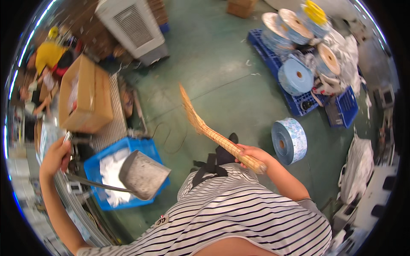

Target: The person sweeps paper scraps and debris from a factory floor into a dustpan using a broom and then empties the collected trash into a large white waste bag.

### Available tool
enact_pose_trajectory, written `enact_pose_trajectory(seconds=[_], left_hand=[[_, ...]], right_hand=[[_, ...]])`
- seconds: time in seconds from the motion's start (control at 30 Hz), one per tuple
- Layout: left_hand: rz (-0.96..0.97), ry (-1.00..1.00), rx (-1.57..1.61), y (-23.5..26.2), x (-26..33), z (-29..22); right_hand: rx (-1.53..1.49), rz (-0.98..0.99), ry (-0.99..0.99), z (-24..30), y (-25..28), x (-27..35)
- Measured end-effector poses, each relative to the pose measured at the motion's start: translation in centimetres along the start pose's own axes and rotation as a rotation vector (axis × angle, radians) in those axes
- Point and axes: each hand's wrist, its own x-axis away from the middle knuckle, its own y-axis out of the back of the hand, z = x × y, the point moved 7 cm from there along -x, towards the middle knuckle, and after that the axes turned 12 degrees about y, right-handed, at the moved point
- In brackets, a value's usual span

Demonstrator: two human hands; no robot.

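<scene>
My left hand [56,154] is raised at the left, its fingers closed round the handle of a grey metal dustpan [144,174]. A silver end sticks out above the fist. The pan is tilted over a blue plastic crate [99,194] that has white scraps [112,173] in it; I cannot tell whether they touch. In front of my body, my right hand [252,157] grips a straw hand broom [220,138] near its thick bound end. The broom's thin, curved tip points forward and left, above the green floor.
A blue patterned roll [289,141] lies on the floor at my right. Beyond it, a blue pallet [273,64] bears several rolls. An open carton [87,100] and a grey-white cooler [132,25] stand at the left. Another person [49,57] in yellow is at the far left.
</scene>
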Motion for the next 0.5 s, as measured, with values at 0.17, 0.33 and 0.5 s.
enact_pose_trajectory(seconds=[0.17, 0.33, 0.5], left_hand=[[-0.038, -0.108, 0.124, -5.8, -7.8, -11.1], [0.310, -0.220, 0.258, -21.2, -19.4, -24.0], [0.168, -0.517, 0.174, -27.9, -31.5, -39.5]], right_hand=[[-0.174, -0.143, 0.106, 8.2, 7.6, -4.9], [-0.259, -0.397, 0.168, 14.8, 15.2, -4.8], [-0.525, -0.448, 0.229, 22.2, 21.1, -7.4]])
